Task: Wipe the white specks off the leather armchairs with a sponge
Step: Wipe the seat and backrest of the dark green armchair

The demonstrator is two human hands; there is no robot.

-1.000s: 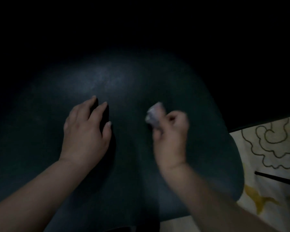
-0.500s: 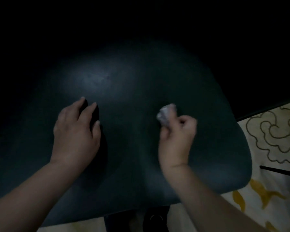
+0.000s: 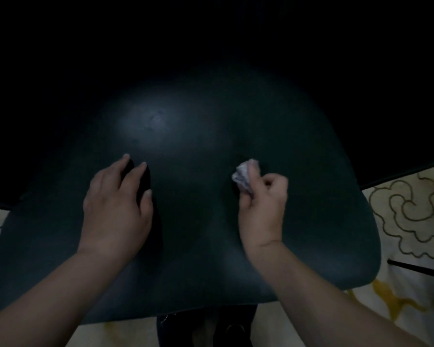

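A dark leather chair seat (image 3: 198, 246) fills the middle of the dim view, with a pale sheen and a faint mark near its far left. My left hand (image 3: 115, 206) rests flat on the seat, fingers spread. My right hand (image 3: 262, 206) is shut on a small crumpled pale sponge (image 3: 242, 176), which pokes out above the thumb and presses on the seat right of centre. The chair's back and the far room are lost in darkness.
A cream floor covering with dark swirl outlines (image 3: 411, 216) and yellow patches lies right of the seat. A thin dark rod (image 3: 416, 269) crosses it. The chair's dark base (image 3: 206, 326) shows under the front edge.
The view has tilted so more of the seat's front edge and the floor show. My right hand with the sponge has shifted rightwards on the seat. My left hand stays flat.
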